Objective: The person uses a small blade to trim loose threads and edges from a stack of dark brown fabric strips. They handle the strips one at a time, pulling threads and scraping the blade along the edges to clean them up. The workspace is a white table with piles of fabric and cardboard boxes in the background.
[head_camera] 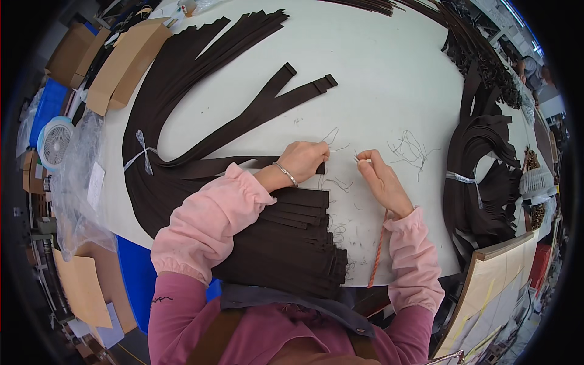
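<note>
My left hand (303, 160) grips the end of a dark brown fabric strap (260, 162), with loose threads (337, 137) by its fingertips. Across a small gap, my right hand (382, 180) has thumb and forefinger pinched around a small thin thing (356, 158); only its tip shows, too little to name. An orange twisted cord (379, 248) runs down from beside the right wrist to the table's front edge. Below the left hand lies a thick stack of strap ends (292, 242) with threads hanging off. Two straps (269, 98) with folded ends stretch out beyond the left hand.
A clear plastic tie (145, 153) binds the curved strap bundle on the white table (365, 59). Cut threads (410, 150) lie right of centre. Another tied bundle (456, 200) sits at the right, near a wooden board (488, 292). Cardboard boxes (130, 64) and a fan (57, 141) stand left.
</note>
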Demonstrator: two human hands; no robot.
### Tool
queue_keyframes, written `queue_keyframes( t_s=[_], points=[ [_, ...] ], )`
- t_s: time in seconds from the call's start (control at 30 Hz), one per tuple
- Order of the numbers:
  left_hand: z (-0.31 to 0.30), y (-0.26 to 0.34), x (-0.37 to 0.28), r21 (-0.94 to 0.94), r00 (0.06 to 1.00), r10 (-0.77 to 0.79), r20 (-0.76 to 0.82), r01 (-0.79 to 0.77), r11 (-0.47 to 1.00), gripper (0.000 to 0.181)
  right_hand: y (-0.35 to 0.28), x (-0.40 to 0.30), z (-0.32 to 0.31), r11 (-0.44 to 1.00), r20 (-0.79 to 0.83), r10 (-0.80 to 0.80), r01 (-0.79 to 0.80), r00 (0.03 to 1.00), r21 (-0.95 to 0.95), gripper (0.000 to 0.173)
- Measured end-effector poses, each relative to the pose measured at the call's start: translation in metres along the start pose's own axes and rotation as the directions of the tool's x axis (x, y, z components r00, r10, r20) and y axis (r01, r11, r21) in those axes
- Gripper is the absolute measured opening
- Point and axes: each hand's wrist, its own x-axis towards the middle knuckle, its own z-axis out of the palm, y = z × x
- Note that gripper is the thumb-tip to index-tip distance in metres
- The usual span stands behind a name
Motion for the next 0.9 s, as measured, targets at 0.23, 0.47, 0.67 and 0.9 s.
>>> queue_keyframes(
  t_s=[0.23,0.47,0.67,0.9],
  points=[
    [-0.002,0.002,0.0,-0.163,0.997,-0.05,-0.058,0.04,0.986,0.003,0.01,0.012,0.028,0.901,-0.074,-0.317,0.277,0.945,-0.333,0.018],
    [0.005,0.003,-0.004,0.021,0.995,-0.068,-0.076,0.07,0.997,0.007,0.009,0.024,0.037,0.878,-0.074,-0.368,0.32,0.927,-0.355,0.017],
    [0.004,0.003,-0.003,0.033,0.995,-0.091,-0.038,0.092,0.995,0.011,0.008,0.026,0.039,0.87,-0.072,-0.387,0.338,0.919,-0.358,0.014],
    [0.005,0.001,-0.004,-0.019,0.995,-0.078,-0.063,0.077,0.997,0.013,0.006,0.028,0.04,0.853,-0.06,-0.405,0.354,0.912,-0.385,0.009]
  ],
)
